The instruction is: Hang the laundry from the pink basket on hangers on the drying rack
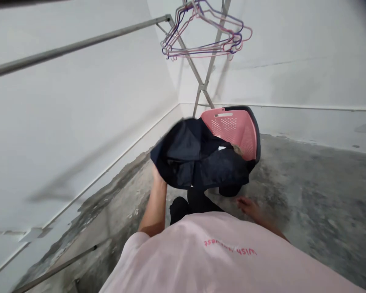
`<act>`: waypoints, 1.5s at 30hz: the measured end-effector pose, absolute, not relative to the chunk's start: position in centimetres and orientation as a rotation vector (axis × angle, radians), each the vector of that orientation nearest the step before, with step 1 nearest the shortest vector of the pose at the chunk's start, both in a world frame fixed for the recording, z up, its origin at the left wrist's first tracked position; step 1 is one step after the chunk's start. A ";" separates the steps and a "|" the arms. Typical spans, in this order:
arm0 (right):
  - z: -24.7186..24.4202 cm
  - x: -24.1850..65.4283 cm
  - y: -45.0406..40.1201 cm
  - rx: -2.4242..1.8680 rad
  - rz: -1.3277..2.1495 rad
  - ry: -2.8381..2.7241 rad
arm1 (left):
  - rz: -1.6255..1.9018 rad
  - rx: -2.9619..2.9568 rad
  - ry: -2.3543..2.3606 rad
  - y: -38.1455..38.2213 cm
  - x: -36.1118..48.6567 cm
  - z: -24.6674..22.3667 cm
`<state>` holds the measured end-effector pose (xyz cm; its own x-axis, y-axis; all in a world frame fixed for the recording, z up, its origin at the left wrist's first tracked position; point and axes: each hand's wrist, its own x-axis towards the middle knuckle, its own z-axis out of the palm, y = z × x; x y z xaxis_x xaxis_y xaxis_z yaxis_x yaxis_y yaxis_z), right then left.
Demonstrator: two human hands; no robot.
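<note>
A dark navy garment (183,156) with folds hangs spread in front of my legs, its right part lying over the near rim of a pink laundry basket (228,124). A small white patch shows on the cloth. My left hand (158,176) grips the garment's left edge, the fingers mostly hidden behind the fabric. Lower right of the garment, my right hand (246,204) is apart from it, fingers loosely bent and holding nothing that I can see. Part of a brownish item (237,149) shows inside the basket.
Several pink and purple wire hangers (204,51) hang at the top of a metal drying rack (202,86) with crossed legs. A rack bar (79,44) runs along the upper left. White walls meet behind the basket, above a stained concrete floor (317,191).
</note>
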<state>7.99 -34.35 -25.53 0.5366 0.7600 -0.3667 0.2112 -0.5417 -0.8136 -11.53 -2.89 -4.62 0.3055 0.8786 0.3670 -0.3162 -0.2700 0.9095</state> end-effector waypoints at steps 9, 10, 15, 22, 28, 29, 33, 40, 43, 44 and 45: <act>-18.3 8.8 -30.8 -1.928 0.757 -0.968 | 0.618 0.604 1.006 -7.5 -15.2 -14.7; -17.4 8.3 -30.9 -1.935 0.739 -0.985 | 0.565 0.597 1.008 -7.5 -15.6 -15.2; -12.3 5.4 -30.9 -2.009 0.673 -1.065 | 0.495 0.622 0.925 -6.7 -17.8 -16.9; -5.0 1.6 -29.8 -2.107 0.375 -1.273 | 0.518 0.602 0.823 -5.6 -23.5 -20.0; 1.0 -0.2 -27.5 -2.024 0.264 -1.403 | 0.439 0.336 0.891 -8.5 -28.6 -25.6; 2.1 -0.1 -26.9 -1.993 0.247 -1.433 | 0.427 0.292 0.892 -9.0 -29.0 -26.5; 7.1 2.3 -23.3 -1.872 0.147 -1.490 | 0.461 0.164 0.821 -9.4 -29.9 -29.1; 18.7 10.6 -15.1 -1.945 -0.559 -1.366 | 0.516 0.043 0.721 -7.3 -31.2 -30.5; 22.5 14.4 -11.6 -2.046 -0.820 -1.162 | 0.523 0.013 0.720 -7.3 -31.4 -30.9; 23.4 15.6 -10.6 -2.060 -0.873 -1.095 | 0.530 0.006 0.720 -7.3 -31.4 -31.0; 24.1 16.7 -9.7 -2.077 -0.894 -1.034 | 0.539 0.000 0.722 -7.4 -31.4 -31.1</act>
<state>16.68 -9.70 24.09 0.4580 0.4036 0.7921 0.8420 -0.4828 -0.2408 -31.43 -7.40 -31.06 0.6209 0.4688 -0.6282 -0.4685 0.8645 0.1821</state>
